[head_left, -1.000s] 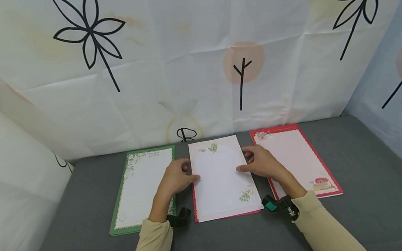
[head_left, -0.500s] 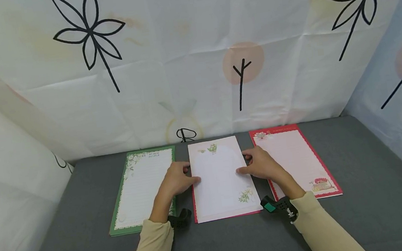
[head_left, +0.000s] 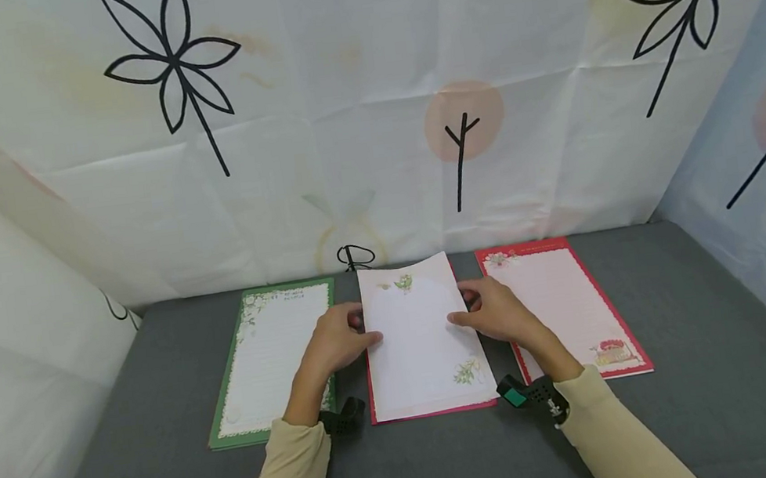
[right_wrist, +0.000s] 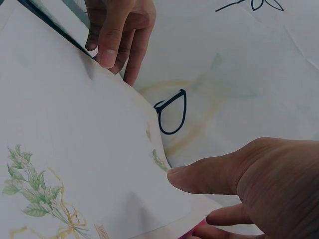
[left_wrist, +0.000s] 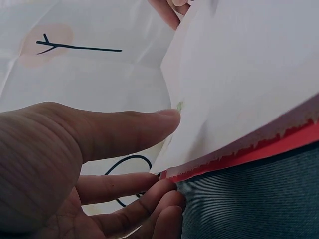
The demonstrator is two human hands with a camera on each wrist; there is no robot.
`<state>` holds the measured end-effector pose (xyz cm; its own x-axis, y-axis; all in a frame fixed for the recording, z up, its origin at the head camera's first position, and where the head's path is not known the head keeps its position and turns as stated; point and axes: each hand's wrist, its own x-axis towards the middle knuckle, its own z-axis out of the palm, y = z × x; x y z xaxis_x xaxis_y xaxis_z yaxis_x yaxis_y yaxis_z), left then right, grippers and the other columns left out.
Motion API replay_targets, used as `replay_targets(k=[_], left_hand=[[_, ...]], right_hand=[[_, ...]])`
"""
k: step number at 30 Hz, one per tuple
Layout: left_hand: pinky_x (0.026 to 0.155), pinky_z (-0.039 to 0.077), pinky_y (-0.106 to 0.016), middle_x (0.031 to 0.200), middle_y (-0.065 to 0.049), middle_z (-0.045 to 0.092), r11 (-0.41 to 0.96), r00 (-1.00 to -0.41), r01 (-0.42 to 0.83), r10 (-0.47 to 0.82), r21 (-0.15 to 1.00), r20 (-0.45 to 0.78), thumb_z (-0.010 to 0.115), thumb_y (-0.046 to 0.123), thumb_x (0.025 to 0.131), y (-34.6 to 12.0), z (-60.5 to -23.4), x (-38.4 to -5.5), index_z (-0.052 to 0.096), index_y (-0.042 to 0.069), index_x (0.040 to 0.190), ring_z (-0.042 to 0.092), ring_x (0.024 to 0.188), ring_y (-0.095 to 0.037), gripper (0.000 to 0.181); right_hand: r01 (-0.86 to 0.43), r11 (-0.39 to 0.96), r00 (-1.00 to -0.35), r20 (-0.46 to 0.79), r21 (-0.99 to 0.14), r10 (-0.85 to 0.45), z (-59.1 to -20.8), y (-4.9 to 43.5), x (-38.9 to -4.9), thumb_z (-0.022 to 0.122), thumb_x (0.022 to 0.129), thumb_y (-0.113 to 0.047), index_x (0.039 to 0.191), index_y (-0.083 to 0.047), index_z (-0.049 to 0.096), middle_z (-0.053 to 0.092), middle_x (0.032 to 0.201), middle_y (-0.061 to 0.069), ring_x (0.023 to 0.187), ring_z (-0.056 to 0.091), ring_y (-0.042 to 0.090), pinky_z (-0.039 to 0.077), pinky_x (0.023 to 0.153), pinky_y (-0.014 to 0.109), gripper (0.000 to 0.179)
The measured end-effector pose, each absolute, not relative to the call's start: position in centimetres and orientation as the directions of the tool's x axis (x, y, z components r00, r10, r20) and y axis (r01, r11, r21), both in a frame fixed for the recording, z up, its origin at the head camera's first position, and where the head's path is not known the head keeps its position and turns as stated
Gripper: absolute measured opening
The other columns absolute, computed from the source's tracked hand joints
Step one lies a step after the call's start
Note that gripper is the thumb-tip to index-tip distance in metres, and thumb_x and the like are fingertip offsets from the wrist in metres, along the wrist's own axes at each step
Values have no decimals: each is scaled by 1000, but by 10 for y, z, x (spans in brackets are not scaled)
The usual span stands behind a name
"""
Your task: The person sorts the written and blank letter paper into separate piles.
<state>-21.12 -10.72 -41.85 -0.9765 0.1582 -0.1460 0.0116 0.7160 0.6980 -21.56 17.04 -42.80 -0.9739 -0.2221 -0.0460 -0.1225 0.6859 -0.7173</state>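
A white sheet of paper [head_left: 419, 345] with green leaf sprigs printed on it is between my two hands. My left hand [head_left: 334, 339] pinches its left edge, thumb on the face and fingers at the underside. On the opposite edge my right hand [head_left: 502, 312] grips it the same way. The sheet bows, and its far right corner tips up. A red-edged sheet [left_wrist: 284, 147] shows beneath it along the left and near edges. In the right wrist view the leaf sprig [right_wrist: 32, 184] is large, with a gold ribbon.
Left of the hands lies a stack of green-bordered lined paper [head_left: 276, 361], partly under the left forearm. To the right lies red-bordered paper [head_left: 567, 297], overlapped by the right hand. A grey cloth-covered table [head_left: 716, 359] meets a white patterned curtain [head_left: 357, 139] behind.
The paper's far right corner has risen and its far edge now curves. Both hands keep their hold, shifting only slightly. The green and red paper at the sides stays put.
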Motion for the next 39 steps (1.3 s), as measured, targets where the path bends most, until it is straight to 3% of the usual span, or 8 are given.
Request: replay_targets(k=[8,13,24,32,39], left_hand=[[75,55,-42,99,-11,71,685,-982,15,146,728,-117,77,7,87,-106,-416,-211,59,-3,136,68,87,-25,53],[65,55,-38,94,-10,71,642,-983,15,152,766,-108,75,1,87,-106,-415,-209,60,-4,134,69,72,-20,50],[59,56,-35,96,-13,68,562,-984,-23,135,827,-120,72,-3,89,-108,-404,-207,56,-1,137,67,61,-20,51],[60,57,-37,97,-13,66,491,-990,6,128,871,-65,69,-3,90,-107,-394,-203,54,2,138,68,67,-21,50],[64,57,-36,100,-15,66,423,-988,125,137,897,74,67,-7,91,-100,-396,-201,53,0,139,69,78,-24,51]], right_hand=[[-143,612,-976,7,-778,-218,-427,171,-213,72,91,-7,140,8,53,66,108,20,95,67,32,55,76,43,55],[-158,548,-976,44,-821,-216,-427,173,-213,67,90,0,139,8,54,64,102,18,88,65,28,55,73,38,51],[-116,456,-976,16,-882,-217,-413,176,-211,68,92,1,139,9,52,64,102,19,85,68,26,60,77,42,51],[-132,404,-977,52,-905,-205,-403,185,-210,67,93,4,141,9,52,67,101,22,83,72,26,60,75,46,50],[-134,386,-984,77,-912,-160,-396,194,-209,69,92,3,140,5,54,68,104,22,77,71,24,59,72,45,50]])
